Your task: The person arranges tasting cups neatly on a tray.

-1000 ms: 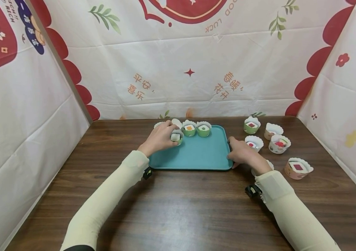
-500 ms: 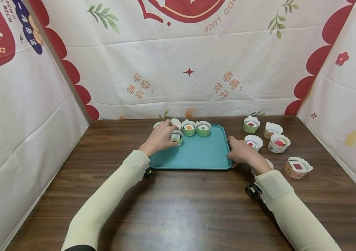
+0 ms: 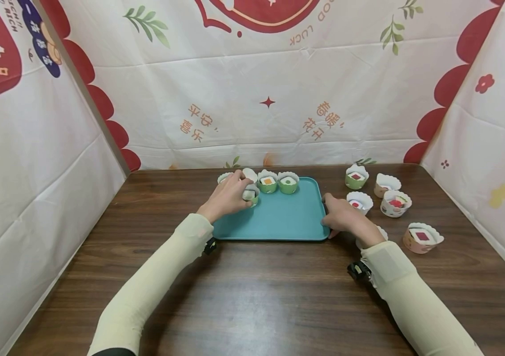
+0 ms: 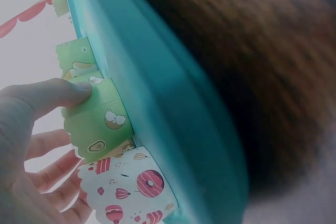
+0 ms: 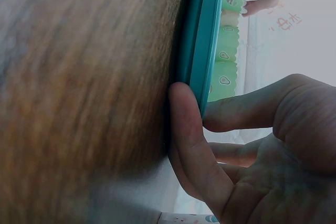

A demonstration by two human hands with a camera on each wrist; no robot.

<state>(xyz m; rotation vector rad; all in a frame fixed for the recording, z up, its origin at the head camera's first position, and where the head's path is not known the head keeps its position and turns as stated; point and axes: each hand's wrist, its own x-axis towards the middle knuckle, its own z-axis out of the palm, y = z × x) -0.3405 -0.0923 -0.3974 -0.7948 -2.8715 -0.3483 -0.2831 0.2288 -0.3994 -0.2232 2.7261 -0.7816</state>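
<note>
A teal tray [image 3: 285, 217] lies on the brown wooden table. At its left side my left hand [image 3: 227, 197] grips a green paper-cup cupcake [image 3: 251, 195], thumb on the near side in the left wrist view and fingers behind. Beside it there stands a white cupcake with donut prints [image 4: 128, 186]. Two green cupcakes, one topped with an orange square [image 3: 268, 181] and one with a green dot [image 3: 288, 182], stand along the tray's back. My right hand [image 3: 345, 216] pinches the tray's right rim, one finger low against its side in the right wrist view.
Several cupcakes stand right of the tray, including a green one [image 3: 357, 177], a white one with red topping [image 3: 396, 204] and a pink one [image 3: 422, 238]. One is partly under my right wrist. A printed white cloth [image 3: 252, 133] hangs behind the table.
</note>
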